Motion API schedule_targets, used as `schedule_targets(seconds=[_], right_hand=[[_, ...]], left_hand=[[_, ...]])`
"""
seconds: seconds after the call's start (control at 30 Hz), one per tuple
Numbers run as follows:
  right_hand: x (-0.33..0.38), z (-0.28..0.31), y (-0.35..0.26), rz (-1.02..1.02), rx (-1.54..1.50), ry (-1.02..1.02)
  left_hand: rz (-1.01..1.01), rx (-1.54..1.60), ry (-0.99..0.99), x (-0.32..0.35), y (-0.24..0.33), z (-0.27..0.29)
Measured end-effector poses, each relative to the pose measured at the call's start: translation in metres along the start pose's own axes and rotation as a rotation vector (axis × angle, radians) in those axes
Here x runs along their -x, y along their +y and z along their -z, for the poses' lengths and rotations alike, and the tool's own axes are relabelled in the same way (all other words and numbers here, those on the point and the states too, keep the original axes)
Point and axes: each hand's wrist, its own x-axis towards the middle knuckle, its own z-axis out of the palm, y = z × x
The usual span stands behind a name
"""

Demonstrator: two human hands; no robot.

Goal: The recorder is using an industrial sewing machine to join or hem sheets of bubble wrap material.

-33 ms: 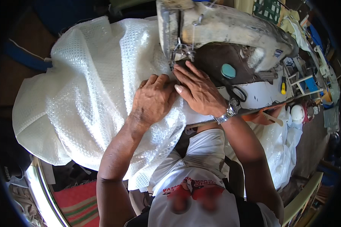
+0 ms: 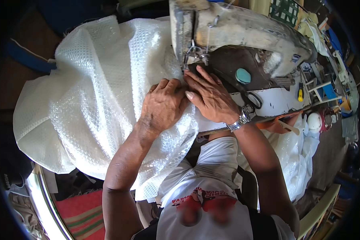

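A large sheet of bubble wrap (image 2: 96,100) lies draped over the left side of the sewing table and hangs toward my lap. My left hand (image 2: 163,102) is closed, its curled fingers gripping the sheet's right part. Right beside it, my right hand (image 2: 212,96) lies flat with fingers stretched forward and thumb tip close to the left hand. Its fingertips reach the needle area of a worn, pale sewing machine (image 2: 244,28). The material beneath my right palm is mostly hidden. Black-handled scissors (image 2: 253,100) rest by my right wrist, which wears a metal watch (image 2: 240,120).
A round turquoise piece (image 2: 243,76) sits under the machine's arm. Farther right on the table (image 2: 274,102) lies a yellow-handled tool (image 2: 300,93). More clear plastic sheeting (image 2: 290,164) hangs at the lower right. A striped red cloth (image 2: 82,212) is at lower left.
The machine and scissors appear shifted slightly right in the view. Both hands keep nearly the same pose on the bubble wrap.
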Motion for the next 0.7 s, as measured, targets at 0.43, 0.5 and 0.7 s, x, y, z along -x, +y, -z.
schedule_targets(seconds=[0.43,0.5,0.7], right_hand=[[0.015,0.001,-0.008,0.066,0.055,-0.036],[0.016,0.001,-0.010,0.048,0.062,-0.064],[0.015,-0.003,-0.022,0.011,0.177,0.042]], left_hand=[[0.080,0.088,-0.009,0.001,-0.004,0.004],[0.085,0.087,-0.009,0.002,-0.004,0.002],[0.069,0.058,0.004,0.001,-0.003,0.001]])
